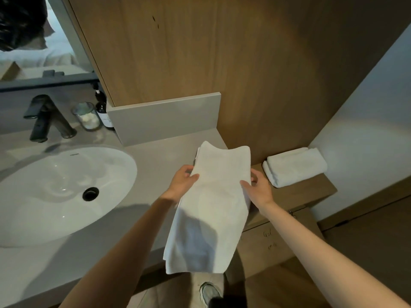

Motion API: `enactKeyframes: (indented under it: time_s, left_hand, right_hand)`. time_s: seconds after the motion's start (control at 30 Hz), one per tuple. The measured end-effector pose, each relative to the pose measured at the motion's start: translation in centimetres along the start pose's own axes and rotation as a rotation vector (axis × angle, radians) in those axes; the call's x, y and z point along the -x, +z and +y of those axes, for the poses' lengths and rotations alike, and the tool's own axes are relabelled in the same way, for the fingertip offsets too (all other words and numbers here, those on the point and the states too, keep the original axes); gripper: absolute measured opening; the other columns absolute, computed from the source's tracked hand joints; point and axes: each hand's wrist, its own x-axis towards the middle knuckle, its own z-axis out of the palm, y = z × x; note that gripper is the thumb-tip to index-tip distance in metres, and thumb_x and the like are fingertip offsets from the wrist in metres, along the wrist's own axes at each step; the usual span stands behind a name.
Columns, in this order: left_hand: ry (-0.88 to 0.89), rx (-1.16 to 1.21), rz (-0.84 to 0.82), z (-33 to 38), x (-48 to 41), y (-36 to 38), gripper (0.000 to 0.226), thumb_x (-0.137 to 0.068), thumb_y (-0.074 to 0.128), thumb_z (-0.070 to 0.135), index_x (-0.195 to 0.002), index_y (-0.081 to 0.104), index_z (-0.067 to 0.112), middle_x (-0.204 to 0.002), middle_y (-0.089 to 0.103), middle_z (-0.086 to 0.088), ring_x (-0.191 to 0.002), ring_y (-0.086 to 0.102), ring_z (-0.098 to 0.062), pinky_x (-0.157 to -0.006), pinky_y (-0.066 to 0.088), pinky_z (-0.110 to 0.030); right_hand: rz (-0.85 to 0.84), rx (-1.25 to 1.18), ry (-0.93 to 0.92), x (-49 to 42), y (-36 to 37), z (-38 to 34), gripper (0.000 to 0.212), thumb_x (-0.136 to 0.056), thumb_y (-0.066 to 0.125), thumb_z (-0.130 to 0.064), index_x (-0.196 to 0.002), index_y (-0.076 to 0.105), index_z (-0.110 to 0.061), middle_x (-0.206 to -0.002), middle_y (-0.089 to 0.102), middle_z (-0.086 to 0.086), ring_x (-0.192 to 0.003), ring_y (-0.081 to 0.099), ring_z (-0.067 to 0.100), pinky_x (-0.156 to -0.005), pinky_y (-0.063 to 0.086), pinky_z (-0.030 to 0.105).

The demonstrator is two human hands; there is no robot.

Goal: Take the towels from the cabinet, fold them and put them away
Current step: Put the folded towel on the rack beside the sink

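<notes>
The towel (213, 207) runs long from 12 to 6 o'clock — left hand (183, 182) and right hand (258, 185) pinch its sides, equally near.

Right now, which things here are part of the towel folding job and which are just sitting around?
Part of the job:
held towel, gripped by left hand and right hand
folded towel on wooden cabinet top

Just sitting around:
sink
faucet
glass jar
dark bottle
mirror
</notes>
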Motion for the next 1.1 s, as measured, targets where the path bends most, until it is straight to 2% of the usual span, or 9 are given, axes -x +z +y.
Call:
enactKeyframes:
  time_s: [0.1, 0.2, 0.3, 0.37, 0.47, 0.6, 0.73, 0.9, 1.1]
  left_hand:
    - [0.024, 0.106, -0.061, 2.6, 2.4, -0.3, 0.02, -0.091, 0.062, 0.011, -0.108, 0.053, 0.008, -0.101, 0.065, -0.011, -0.075, 0.062, -0.014, -0.063, 0.049, -0.018]
    - [0.066, 0.137, -0.109, 5.7, 4.7, -0.3, 0.019, -0.092, 0.063, 0.019, -0.102, 0.049, 0.009, -0.071, 0.06, 0.006, -0.056, 0.056, -0.002, -0.046, 0.042, -0.013]
    - [0.116, 0.135, -0.138, 8.8, 6.8, 0.2, 0.021, -0.092, 0.063, 0.023, -0.096, 0.045, 0.013, -0.05, 0.054, 0.016, -0.04, 0.047, 0.003, -0.038, 0.031, -0.014]
    - [0.147, 0.14, -0.128, 11.0, 8.3, 0.8, 0.022, -0.091, 0.065, 0.021, -0.095, 0.044, 0.014, -0.054, 0.058, 0.013, -0.038, 0.047, 0.002, -0.036, 0.03, -0.013]
    - [0.204, 0.138, -0.134, 14.6, 10.3, 2.1, 0.023, -0.089, 0.067, 0.019, -0.098, 0.046, 0.013, -0.079, 0.069, -0.003, -0.052, 0.059, -0.005, -0.049, 0.044, -0.019]
    - [0.292, 0.123, -0.151, 19.7, 12.5, 4.9, 0.03, -0.087, 0.07, 0.021, -0.108, 0.05, 0.014, -0.103, 0.071, -0.008, -0.083, 0.067, -0.019, -0.081, 0.053, -0.043]
    - [0.407, 0.134, -0.232, 25.1, 15.5, 9.4, 0.051, -0.087, 0.068, 0.016, -0.132, 0.043, 0.019, -0.119, 0.067, -0.006, -0.103, 0.066, -0.019, -0.089, 0.053, -0.039]
    - [0.528, 0.111, -0.29, 30.8, 20.3, 16.7, 0.068, -0.086, 0.069, 0.017, -0.144, 0.035, 0.027, -0.129, 0.061, -0.002, -0.116, 0.06, -0.02, -0.102, 0.045, -0.048]
    - [0.657, 0.163, -0.316, 37.3, 26.3, 25.3, 0.068, -0.086, 0.07, 0.014, -0.143, 0.038, 0.032, -0.111, 0.066, 0.015, -0.104, 0.063, -0.008, -0.095, 0.048, -0.043]
  right_hand:
    - [-0.009, -0.012, -0.084, 1.0, -2.1, -1.0, 0.049, -0.091, 0.065, -0.019, -0.137, 0.048, -0.019, -0.116, 0.059, -0.003, -0.105, 0.056, 0.01, -0.077, 0.045, 0.018]
    - [0.005, -0.045, -0.157, 2.3, -4.6, -2.8, 0.046, -0.092, 0.065, -0.02, -0.135, 0.05, -0.022, -0.106, 0.058, -0.014, -0.089, 0.054, -0.003, -0.06, 0.042, 0.007]
    - [0.06, -0.064, -0.252, 3.7, -7.6, -5.0, 0.045, -0.091, 0.066, -0.021, -0.133, 0.052, -0.023, -0.099, 0.055, -0.025, -0.086, 0.056, -0.007, -0.061, 0.046, 0.009]
    - [0.087, -0.093, -0.318, 4.6, -9.8, -6.5, 0.042, -0.091, 0.066, -0.018, -0.131, 0.053, -0.023, -0.099, 0.056, -0.025, -0.083, 0.056, -0.017, -0.061, 0.048, 0.006]
    - [0.124, -0.153, -0.408, 6.0, -13.6, -8.2, 0.04, -0.093, 0.063, -0.015, -0.13, 0.052, -0.024, -0.104, 0.056, -0.022, -0.084, 0.055, -0.02, -0.06, 0.044, 0.0]
    - [0.222, -0.208, -0.503, 7.6, -19.4, -9.9, 0.039, -0.093, 0.063, -0.02, -0.131, 0.053, -0.025, -0.122, 0.059, -0.01, -0.101, 0.057, -0.001, -0.077, 0.05, 0.012]
    - [0.32, -0.269, -0.576, 9.2, -26.7, -10.8, 0.04, -0.093, 0.062, -0.017, -0.132, 0.054, -0.02, -0.11, 0.059, -0.015, -0.083, 0.059, -0.015, -0.063, 0.047, 0.004]
    - [0.408, -0.305, -0.659, 11.4, -37.4, -10.8, 0.039, -0.093, 0.062, -0.014, -0.131, 0.055, -0.016, -0.113, 0.062, -0.007, -0.083, 0.058, -0.016, -0.065, 0.046, 0.004]
    - [0.462, -0.297, -0.768, 14.3, -50.1, -11.0, 0.037, -0.092, 0.064, -0.014, -0.127, 0.056, -0.02, -0.115, 0.065, -0.001, -0.091, 0.065, 0.018, -0.073, 0.055, 0.027]
